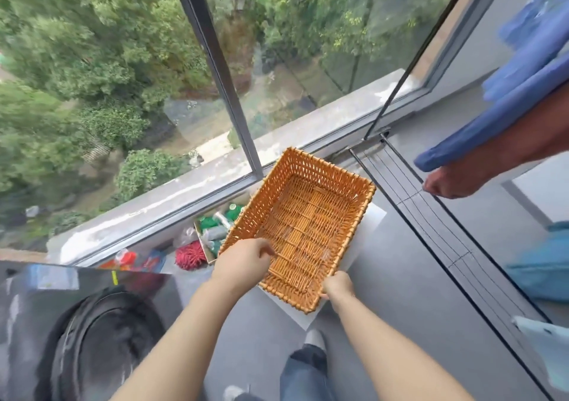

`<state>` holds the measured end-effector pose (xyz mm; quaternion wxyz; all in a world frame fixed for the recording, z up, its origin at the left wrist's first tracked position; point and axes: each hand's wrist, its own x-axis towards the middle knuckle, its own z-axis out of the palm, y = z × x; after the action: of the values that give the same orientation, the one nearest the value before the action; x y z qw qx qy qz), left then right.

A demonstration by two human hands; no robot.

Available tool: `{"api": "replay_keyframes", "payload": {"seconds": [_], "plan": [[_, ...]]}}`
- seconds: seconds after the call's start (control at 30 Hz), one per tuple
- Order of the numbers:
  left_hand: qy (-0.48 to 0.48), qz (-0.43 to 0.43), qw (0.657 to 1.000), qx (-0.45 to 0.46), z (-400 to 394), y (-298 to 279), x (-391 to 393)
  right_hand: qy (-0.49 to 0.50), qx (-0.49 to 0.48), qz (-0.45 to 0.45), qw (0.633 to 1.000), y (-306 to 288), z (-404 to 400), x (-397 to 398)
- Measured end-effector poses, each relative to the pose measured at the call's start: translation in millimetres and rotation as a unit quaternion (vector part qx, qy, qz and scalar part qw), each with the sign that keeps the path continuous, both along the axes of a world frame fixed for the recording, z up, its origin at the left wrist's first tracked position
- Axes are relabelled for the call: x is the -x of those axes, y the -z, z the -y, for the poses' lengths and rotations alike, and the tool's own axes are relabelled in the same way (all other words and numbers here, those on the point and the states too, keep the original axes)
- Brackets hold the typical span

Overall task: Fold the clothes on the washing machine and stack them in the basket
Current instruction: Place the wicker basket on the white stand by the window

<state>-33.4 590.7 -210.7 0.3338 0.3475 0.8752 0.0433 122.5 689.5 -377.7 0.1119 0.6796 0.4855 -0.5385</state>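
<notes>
Head view shows the big window (123, 62) filling the upper left of the frame, the washing machine (77, 333) at lower left, and the empty wicker basket (303, 225) at centre, above a white sheet (366, 228) on the grey floor (400, 293). Your left hand (243, 260) curls over its near-left rim; your right hand (338, 286) pinches the near-right corner. No clothes for folding show on the machine from here. Both grips sit on one short edge, so the far end could dip or twist. At upper right, another person's hand (452, 182) under blue cloth (508, 108) could collide with the basket.
</notes>
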Motion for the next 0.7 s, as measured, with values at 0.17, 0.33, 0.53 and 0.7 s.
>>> {"api": "replay_keyframes", "payload": {"seconds": [0.17, 0.33, 0.53, 0.7], "plan": [[0.010, 0.007, 1.000, -0.013, 0.7, -6.4, 10.6, -0.018, -0.037, -0.014, 0.999, -23.7, -7.9, 1.9], [0.046, 0.007, 0.998, -0.050, -3.6, -33.1, 13.1, -0.025, -0.127, -0.081, 0.988, -87.4, -17.4, 12.5], [0.090, 0.008, 0.984, -0.156, -20.1, -91.3, 13.8, -0.053, -0.260, -0.157, 0.951, -199.8, -24.0, 12.9], [0.127, 0.003, 0.964, -0.234, -49.6, -149.4, 9.7, -0.106, -0.320, -0.200, 0.920, -290.4, -37.4, 0.4]]}}
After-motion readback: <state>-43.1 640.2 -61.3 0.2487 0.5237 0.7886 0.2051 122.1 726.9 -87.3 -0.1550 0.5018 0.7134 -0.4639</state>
